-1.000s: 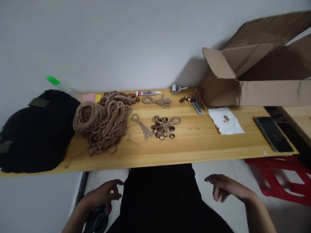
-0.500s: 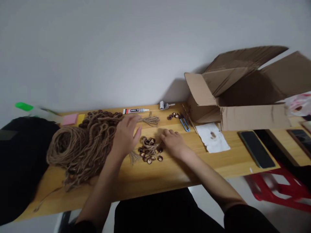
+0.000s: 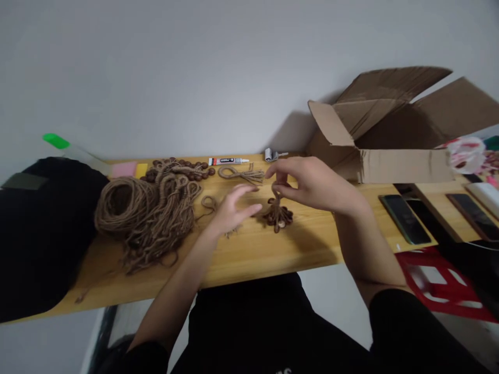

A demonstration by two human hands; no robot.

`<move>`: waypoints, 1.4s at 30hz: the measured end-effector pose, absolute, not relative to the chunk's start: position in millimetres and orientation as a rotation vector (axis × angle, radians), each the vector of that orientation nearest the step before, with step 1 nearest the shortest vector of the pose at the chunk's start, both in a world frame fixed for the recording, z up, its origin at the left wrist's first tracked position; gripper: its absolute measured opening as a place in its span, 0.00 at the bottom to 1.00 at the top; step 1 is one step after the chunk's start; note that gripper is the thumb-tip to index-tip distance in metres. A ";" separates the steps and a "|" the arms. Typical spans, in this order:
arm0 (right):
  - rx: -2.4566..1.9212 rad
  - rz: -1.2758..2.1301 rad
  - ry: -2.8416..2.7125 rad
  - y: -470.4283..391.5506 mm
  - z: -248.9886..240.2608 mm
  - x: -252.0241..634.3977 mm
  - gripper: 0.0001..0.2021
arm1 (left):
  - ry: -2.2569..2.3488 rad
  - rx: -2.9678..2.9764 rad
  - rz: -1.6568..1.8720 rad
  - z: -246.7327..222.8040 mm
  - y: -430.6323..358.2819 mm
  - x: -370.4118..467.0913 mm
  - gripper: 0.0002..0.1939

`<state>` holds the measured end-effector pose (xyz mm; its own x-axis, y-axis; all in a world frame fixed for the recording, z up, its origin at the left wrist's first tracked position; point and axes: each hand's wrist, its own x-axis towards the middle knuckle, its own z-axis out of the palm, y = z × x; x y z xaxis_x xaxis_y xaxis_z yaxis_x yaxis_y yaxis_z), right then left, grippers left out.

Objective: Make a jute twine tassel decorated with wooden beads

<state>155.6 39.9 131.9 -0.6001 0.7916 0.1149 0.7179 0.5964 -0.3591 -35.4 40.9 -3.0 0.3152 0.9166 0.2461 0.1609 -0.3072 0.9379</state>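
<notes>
My right hand (image 3: 314, 184) pinches the twine loop at the top of a bunch of brown shell pieces on strings (image 3: 279, 215), and the bunch hangs upright from it, low over the table. My left hand (image 3: 233, 209) is just left of the bunch, fingers apart and holding nothing. A smaller twine loop (image 3: 209, 203) lies beside that hand, with its frayed ends (image 3: 233, 231) showing near the wrist. Behind the hands lies a looped twine bundle (image 3: 244, 174) with loose cut ends. Whether the shells touch the wood I cannot tell.
To the left are a twine coil (image 3: 123, 205), tangled cords (image 3: 167, 218), brown beads (image 3: 198, 171) and a black bag (image 3: 42, 239). A glue tube (image 3: 228, 161) lies by the wall. At right stand an open cardboard box (image 3: 405, 166) and phones (image 3: 404, 218); a red stool (image 3: 440, 280) is below.
My right hand has taken hold of the shell bunch by its loop and raised it from lying on the table. My left hand has come down and closer to it. The view has shifted slightly.
</notes>
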 end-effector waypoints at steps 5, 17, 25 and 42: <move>-1.145 0.346 -2.431 33.2 127.0 152.1 0.10 | 0.842 1.835 1.018 4.7 42.5 -3.3 0.13; -0.868 0.386 -2.142 45.6 121.0 148.9 0.10 | 0.747 0.408 1.027 -19.3 50.4 -14.1 0.32; -0.863 0.368 -2.047 47.7 119.9 146.9 0.11 | 0.351 0.056 0.789 -24.9 51.1 21.7 0.36; -0.965 0.402 -2.150 38.1 135.1 153.5 0.07 | 0.208 0.152 0.724 -38.0 40.7 25.8 0.29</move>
<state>153.5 38.1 135.1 -0.4486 0.7433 0.4963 0.5140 0.6689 -0.5371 25.8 40.7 -38.0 0.7302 0.6695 -0.1361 -0.6395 0.7399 0.2089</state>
